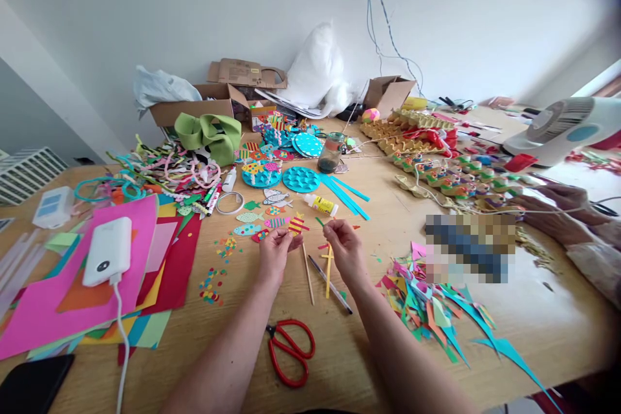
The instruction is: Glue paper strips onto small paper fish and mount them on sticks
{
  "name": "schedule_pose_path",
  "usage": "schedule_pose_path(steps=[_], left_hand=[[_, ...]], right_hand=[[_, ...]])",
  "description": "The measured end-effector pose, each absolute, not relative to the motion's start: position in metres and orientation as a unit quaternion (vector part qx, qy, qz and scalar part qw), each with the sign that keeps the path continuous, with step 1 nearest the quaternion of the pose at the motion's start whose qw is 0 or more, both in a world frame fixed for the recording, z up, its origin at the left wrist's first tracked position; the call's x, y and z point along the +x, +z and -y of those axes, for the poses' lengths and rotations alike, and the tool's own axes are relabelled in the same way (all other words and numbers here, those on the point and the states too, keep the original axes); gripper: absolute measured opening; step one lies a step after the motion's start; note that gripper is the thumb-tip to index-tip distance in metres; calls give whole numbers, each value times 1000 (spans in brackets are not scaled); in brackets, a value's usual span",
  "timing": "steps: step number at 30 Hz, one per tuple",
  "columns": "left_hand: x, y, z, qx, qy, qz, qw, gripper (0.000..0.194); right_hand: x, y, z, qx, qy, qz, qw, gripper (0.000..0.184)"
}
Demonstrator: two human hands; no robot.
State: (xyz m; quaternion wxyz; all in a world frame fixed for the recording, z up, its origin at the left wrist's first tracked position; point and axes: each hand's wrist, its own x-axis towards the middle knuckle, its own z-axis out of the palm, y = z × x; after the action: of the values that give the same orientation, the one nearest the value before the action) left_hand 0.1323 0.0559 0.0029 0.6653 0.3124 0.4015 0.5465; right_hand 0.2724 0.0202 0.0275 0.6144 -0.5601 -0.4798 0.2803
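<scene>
Pinched in my left hand (274, 253) is a yellow paper fish (297, 225) with red stripes. My right hand (343, 247) grips a small green paper strip (320, 222) between thumb and fingertips, just right of the fish and apart from it. Between my forearms lie a thin wooden stick (308, 275), a pen (337, 291) and a yellow paper strip (328, 275). Red-handled scissors (313, 341) rest nearer to me. Beyond my hands are a yellow-labelled glue bottle (321, 204) and several decorated paper fish, among them a blue one (247, 230).
Coloured sheets (177, 265) and a white power bank (107, 251) lie left. Paper scraps (422, 301) pile up right. Blue dimpled discs (301, 179), a glass jar (332, 152) and egg trays (436, 174) stand farther back. Another person's hands (548, 217) are at the right, near a fan (567, 132).
</scene>
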Motion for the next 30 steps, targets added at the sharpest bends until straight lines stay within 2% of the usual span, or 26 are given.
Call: schedule_pose_path(steps=[6, 14, 20, 25, 30], left_hand=[[133, 4, -55, 333, 526, -405, 670, 25], [133, 1, -56, 341, 510, -427, 664, 21], [132, -2, -58, 349, 534, -431, 639, 18], [132, 1, -57, 323, 528, -416, 666, 20], [134, 9, -54, 327, 518, -424, 667, 15]], right_hand=[[261, 25, -20, -559, 386, 482, 553, 25], [261, 21, -22, -586, 389, 458, 543, 30], [256, 27, -18, -580, 379, 446, 567, 26], [258, 27, -17, -564, 348, 423, 618, 24], [263, 23, -19, -544, 385, 394, 633, 26]])
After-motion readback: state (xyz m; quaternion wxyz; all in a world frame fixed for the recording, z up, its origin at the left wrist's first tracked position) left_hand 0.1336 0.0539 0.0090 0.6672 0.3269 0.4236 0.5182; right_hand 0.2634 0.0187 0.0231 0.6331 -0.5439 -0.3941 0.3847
